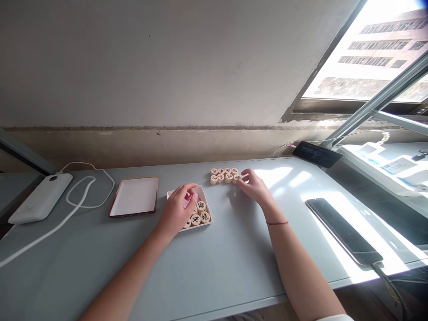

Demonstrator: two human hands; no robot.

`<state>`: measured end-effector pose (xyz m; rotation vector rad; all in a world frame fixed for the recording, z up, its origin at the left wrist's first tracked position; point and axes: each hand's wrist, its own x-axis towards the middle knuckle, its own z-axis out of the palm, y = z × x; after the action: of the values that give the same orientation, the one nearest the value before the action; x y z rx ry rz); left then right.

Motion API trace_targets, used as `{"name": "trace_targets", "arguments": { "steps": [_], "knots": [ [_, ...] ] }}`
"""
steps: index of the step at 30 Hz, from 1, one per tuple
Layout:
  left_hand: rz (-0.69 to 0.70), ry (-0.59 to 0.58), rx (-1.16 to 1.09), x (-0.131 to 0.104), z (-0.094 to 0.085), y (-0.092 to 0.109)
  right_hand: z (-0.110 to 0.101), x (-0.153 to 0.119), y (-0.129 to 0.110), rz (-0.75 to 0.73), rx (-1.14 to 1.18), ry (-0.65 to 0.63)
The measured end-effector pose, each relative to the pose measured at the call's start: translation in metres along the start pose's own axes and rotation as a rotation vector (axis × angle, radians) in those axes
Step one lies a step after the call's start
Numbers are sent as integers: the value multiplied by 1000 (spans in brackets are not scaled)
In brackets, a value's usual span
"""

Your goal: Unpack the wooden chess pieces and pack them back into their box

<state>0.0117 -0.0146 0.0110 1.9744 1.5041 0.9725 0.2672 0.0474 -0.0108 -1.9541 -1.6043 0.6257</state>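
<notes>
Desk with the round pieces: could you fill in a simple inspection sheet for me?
Surface: grey desk, sunlit at right.
Job's things: open white box holding black-marked pieces; red-marked pieces in two rows outside it.
Clutter: shallow tray, white device, near phone, far phone.
Left hand: over the box; grip hidden.
Right hand: at the rows' right end; grip unclear.
Cables: white cable from the device; dark cable at the near phone.
Surroundings: wall behind, window at right.

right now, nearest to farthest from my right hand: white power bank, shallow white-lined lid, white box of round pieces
1. White box, left of your right hand
2. White-lined lid, further left
3. White power bank, far left
</notes>
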Motion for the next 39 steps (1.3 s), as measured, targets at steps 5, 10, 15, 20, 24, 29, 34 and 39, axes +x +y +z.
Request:
{"name": "trace_targets", "arguments": {
  "steps": [5,10,15,20,24,29,34,39],
  "knots": [
    [-4,4,13,2,-2,-1,6,0,3,-110,-170,-4],
    [68,-82,155,10,-25,-6,4,-2,-1,-81,-171,27],
    [51,-209,356,5,-44,-26,11,-24,-38,-303,-9,-21],
    [122,-320,508,-9,-42,-37,38,-50,-62,-454,26,-469],
    [91,-366,516,-12,-44,-31,43,-55,-62,-428,13,-531],
    [42,-417,476,-13,-49,-26,37,-54,-63,-384,44,-583],
    [4,-439,342,-12,-53,-19,37,-56,-66,-346,35,-559],
    [-84,-464,294,-13,-59,-12,38,-58,-67,-350,26,-539]
  ]
}}
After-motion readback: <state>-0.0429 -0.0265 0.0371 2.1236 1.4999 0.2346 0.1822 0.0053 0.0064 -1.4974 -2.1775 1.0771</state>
